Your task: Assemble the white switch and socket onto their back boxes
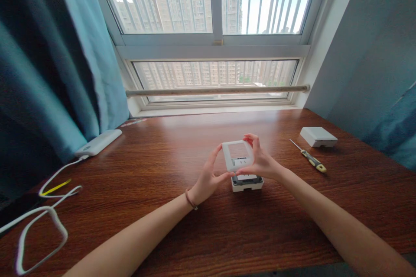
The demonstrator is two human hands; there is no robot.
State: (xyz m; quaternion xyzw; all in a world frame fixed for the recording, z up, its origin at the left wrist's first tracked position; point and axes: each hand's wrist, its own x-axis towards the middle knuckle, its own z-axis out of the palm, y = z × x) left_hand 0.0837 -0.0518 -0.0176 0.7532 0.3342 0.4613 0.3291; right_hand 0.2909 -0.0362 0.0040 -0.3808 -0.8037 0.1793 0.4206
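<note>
Between my two hands is a white square frame [229, 156] with an open middle, tilted above a socket box. My left hand [208, 179] grips its left side, thumb at the lower edge and fingers at the upper left corner. On the right side my right hand [261, 161] pinches it between thumb and fingers. Under the frame, the white socket box [247, 186] with a dark grey rim rests on the table; part of its socket face shows through the frame's opening. The frame hides some of the box.
On the brown wooden table [156, 156], a screwdriver [312, 159] and a closed white box [318, 136] lie at the right. At the left are a white power strip [99, 143], its cable [61, 227], a yellow strip [56, 188] and a curtain [94, 52].
</note>
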